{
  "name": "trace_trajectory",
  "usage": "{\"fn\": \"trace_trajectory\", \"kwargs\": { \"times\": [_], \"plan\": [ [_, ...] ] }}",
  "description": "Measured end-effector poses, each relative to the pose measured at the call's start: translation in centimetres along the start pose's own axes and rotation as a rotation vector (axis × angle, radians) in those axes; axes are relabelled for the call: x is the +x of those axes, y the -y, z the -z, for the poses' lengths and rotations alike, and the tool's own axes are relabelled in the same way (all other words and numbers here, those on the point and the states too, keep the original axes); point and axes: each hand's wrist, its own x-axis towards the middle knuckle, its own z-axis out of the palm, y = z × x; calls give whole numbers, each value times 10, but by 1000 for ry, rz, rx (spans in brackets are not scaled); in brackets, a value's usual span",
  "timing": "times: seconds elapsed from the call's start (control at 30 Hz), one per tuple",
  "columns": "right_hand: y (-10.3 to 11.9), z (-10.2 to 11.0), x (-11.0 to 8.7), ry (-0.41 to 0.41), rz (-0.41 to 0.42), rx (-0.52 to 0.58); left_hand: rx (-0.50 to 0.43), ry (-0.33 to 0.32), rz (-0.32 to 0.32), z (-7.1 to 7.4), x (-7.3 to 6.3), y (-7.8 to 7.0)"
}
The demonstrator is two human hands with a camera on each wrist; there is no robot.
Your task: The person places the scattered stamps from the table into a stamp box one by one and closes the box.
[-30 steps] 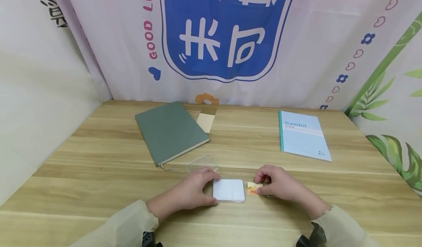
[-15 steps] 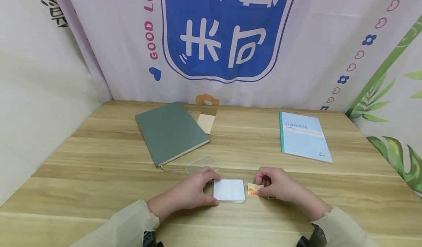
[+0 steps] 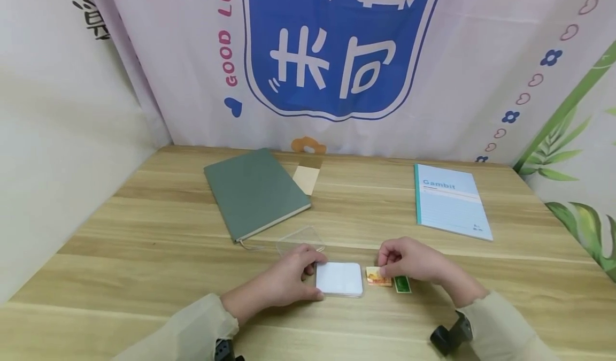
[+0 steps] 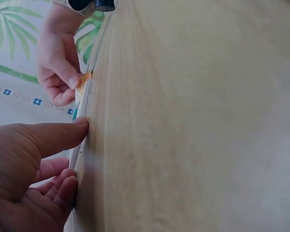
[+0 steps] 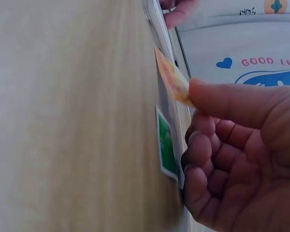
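Note:
My left hand (image 3: 294,276) grips the left end of a flat, clear-edged case with a white top (image 3: 339,278), its thumb at the near edge and fingers at the far edge. Just right of the case, my right hand (image 3: 409,259) pinches a small orange-and-yellow stamp-like paper (image 3: 377,277) by its right end. In the right wrist view this paper (image 5: 171,79) slants between thumb and finger, its free end toward the case. A green stamp-like piece with a pale border (image 3: 402,284) lies on the table below the right hand.
Behind the left hand lies a clear plastic cover (image 3: 308,236). A dark green hardcover notebook (image 3: 255,192) is at the back left, beside a beige slip (image 3: 306,179). At the back right rests a light blue notebook (image 3: 452,200). A printed curtain (image 3: 192,83) hangs behind the table.
My right hand has shifted slightly away from me, uncovering more of the green piece, while still pinching the orange paper. My left hand keeps its hold on the case. The head view has turned slightly.

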Motion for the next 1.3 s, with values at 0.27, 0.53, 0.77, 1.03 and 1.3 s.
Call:
{"fn": "trace_trajectory", "kwargs": {
  "times": [0.27,0.53,0.77,1.03,1.3],
  "plan": [
    [-3,7,-1,21,-14,158,-34,-3,12,-1,0,0],
    [4,4,-1,47,55,280,-60,-28,28,-3,1,2],
    [10,-3,2,62,61,355,-57,-16,53,-2,1,1],
    [18,-15,10,62,54,362,-75,-12,60,-3,1,2],
    [27,-18,16,44,79,376,-85,-8,57,-3,0,2]
  ]
}}
